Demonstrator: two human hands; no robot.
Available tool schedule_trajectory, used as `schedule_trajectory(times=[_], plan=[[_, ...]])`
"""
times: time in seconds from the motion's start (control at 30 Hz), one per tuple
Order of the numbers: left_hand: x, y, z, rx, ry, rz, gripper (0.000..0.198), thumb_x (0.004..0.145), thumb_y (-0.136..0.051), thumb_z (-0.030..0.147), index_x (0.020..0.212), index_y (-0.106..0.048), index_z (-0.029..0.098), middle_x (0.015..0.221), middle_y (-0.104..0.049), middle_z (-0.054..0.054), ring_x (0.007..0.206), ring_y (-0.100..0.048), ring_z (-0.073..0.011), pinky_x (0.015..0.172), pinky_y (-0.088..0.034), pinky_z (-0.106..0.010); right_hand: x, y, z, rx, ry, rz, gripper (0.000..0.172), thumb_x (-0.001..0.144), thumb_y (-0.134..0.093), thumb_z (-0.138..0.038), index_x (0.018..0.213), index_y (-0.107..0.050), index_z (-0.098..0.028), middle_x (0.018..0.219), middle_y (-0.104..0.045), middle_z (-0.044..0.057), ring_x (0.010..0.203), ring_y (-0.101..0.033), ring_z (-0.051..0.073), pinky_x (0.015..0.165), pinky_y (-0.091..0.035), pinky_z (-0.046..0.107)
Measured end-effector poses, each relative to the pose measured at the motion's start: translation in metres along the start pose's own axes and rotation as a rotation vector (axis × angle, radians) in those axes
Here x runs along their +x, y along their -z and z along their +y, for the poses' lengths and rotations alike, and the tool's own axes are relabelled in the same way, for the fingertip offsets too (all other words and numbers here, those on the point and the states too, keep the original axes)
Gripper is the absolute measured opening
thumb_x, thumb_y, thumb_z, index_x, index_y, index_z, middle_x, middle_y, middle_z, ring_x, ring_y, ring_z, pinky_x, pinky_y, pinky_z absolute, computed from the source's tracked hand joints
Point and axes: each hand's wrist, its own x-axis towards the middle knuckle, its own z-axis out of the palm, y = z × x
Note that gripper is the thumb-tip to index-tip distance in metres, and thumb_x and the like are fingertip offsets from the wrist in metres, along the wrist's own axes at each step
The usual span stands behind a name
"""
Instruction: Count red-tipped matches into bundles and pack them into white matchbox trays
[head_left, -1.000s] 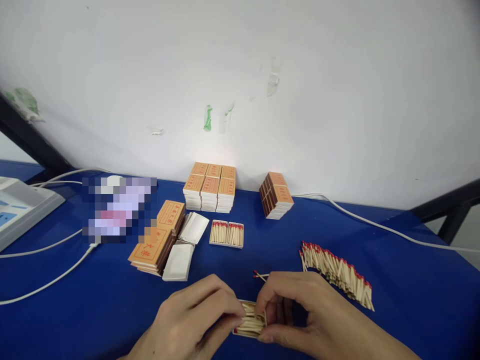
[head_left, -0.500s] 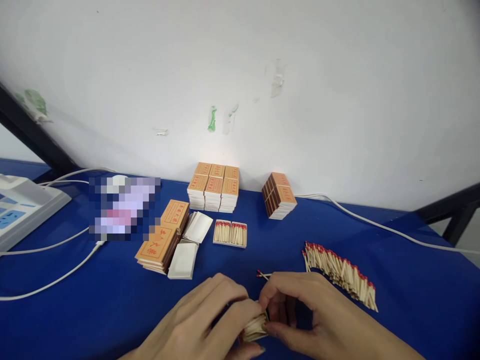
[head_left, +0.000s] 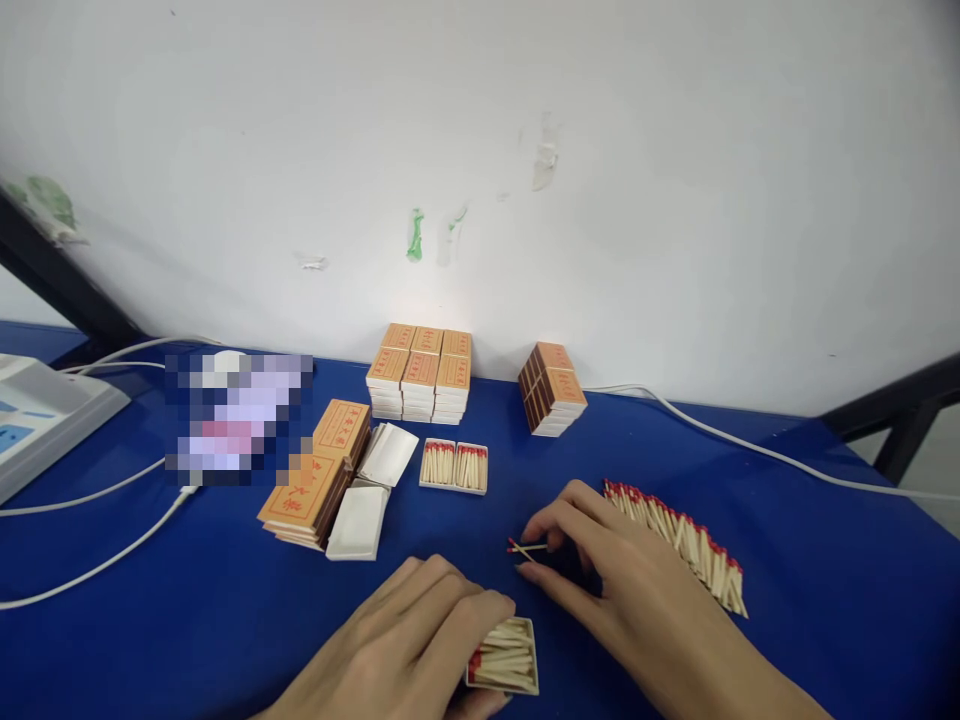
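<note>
My left hand (head_left: 409, 640) is closed around a small white matchbox tray (head_left: 535, 655) near the front of the table. Matches (head_left: 504, 655) fill this tray, lying crosswise with some red heads on the left; part of it is hidden by my fingers. My right hand (head_left: 600, 560) is off the tray, its thumb and forefinger apart on either side of a couple of loose matches (head_left: 525, 548) lying crossed on the table. Just right of that hand spreads a long pile of red-headed matches (head_left: 686, 540). Beyond my hands sit two filled trays (head_left: 454, 490) side by side.
Empty white trays (head_left: 356, 525) lie beside stacked orange matchbox covers (head_left: 307, 490) on the left. Matchbox stacks (head_left: 420, 370) and a smaller stack (head_left: 553, 390) stand by the wall. A blurred-out device (head_left: 240, 415), white cables (head_left: 735, 462) and a power strip (head_left: 52, 420) are also on the blue table.
My right hand has left the filled tray and moved up to the loose matches, its fingers opening. My left hand still holds the tray, which shows more fully.
</note>
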Motion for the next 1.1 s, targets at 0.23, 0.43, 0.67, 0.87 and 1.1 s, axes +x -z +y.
schedule_trajectory(times=[0.23,0.43,0.67,0.87,1.1], plan=[[0.005,0.004,-0.004,-0.049,-0.001,0.101,0.025,0.115,-0.061,0.024,0.139,-0.056,0.021,0.114,-0.075,-0.005,0.097,-0.073,-0.0206,0.095,-0.065,-0.032,0.003,-0.004,0.001,-0.199,0.169,0.104,0.02,0.115,-0.057,-0.023,0.095,-0.062,-0.024,0.095,-0.065,0.003,0.082,-0.07,0.022,0.068,-0.055,0.034],[0.0,0.002,-0.003,0.016,0.078,0.025,0.05,0.106,-0.071,0.022,0.151,-0.05,0.024,0.124,-0.075,-0.006,0.111,-0.077,-0.0239,0.091,-0.068,-0.033,0.001,0.007,-0.014,-0.073,0.116,0.141,0.013,0.114,-0.056,-0.023,0.103,-0.061,-0.026,0.099,-0.066,0.003,0.084,-0.069,0.02,0.072,-0.057,0.033],[0.002,-0.001,-0.007,-0.069,0.12,0.062,0.068,0.094,-0.081,0.012,0.152,-0.048,0.026,0.119,-0.073,-0.003,0.101,-0.074,-0.0227,0.094,-0.068,-0.036,-0.006,0.013,-0.028,0.166,0.141,0.045,0.015,0.108,-0.063,-0.014,0.105,-0.061,-0.028,0.097,-0.07,-0.003,0.084,-0.07,0.013,0.073,-0.056,0.025],[-0.002,-0.004,-0.007,-0.062,0.144,0.092,0.072,0.095,-0.075,0.011,0.158,-0.044,0.028,0.122,-0.075,-0.003,0.106,-0.077,-0.0239,0.1,-0.067,-0.04,-0.003,0.013,-0.03,0.171,0.253,0.015,0.018,0.104,-0.063,-0.008,0.1,-0.064,-0.026,0.094,-0.071,-0.002,0.083,-0.068,0.015,0.072,-0.054,0.027],[0.001,-0.004,-0.008,-0.075,0.137,0.091,0.061,0.104,-0.067,0.016,0.159,-0.044,0.028,0.122,-0.076,-0.004,0.106,-0.079,-0.0239,0.106,-0.066,-0.044,-0.003,-0.006,-0.026,-0.001,0.454,0.037,0.015,0.109,-0.058,-0.009,0.104,-0.067,-0.021,0.093,-0.071,0.004,0.083,-0.065,0.02,0.079,-0.057,0.036]])
